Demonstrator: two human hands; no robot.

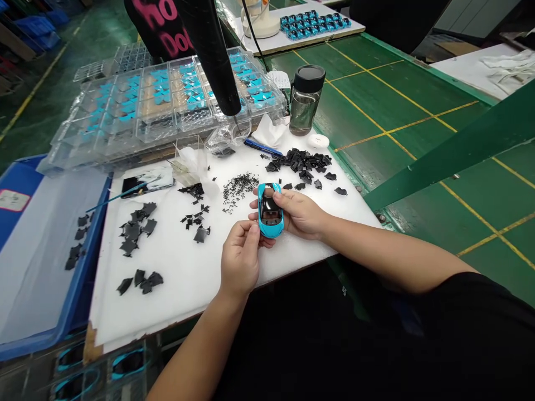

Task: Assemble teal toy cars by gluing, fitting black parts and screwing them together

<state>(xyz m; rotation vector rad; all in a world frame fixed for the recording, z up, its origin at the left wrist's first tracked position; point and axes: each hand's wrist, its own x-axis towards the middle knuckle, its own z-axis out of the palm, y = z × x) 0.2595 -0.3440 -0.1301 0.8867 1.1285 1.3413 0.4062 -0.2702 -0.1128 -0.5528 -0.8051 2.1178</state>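
Observation:
A blue and black toy car body [271, 214] is held above the front of the white work board [234, 262]. My right hand [298, 210] grips its right side, with the thumb on top and fingers under it. The fingers of my left hand [242, 253] are closed at its lower left edge, touching it. Just beyond the car lies a spread of tiny black screws [240, 186]. A pile of black plastic parts [303, 161] sits behind my right hand, and small black pieces [196, 217] lie to the left of my left hand.
A black electric screwdriver [221, 67] hangs over the board. Clear trays of blue parts [167, 100] stand behind it, beside a lidded bottle [307, 100]. A blue bin [54, 328] is at left; a green post [451, 139] slants at right.

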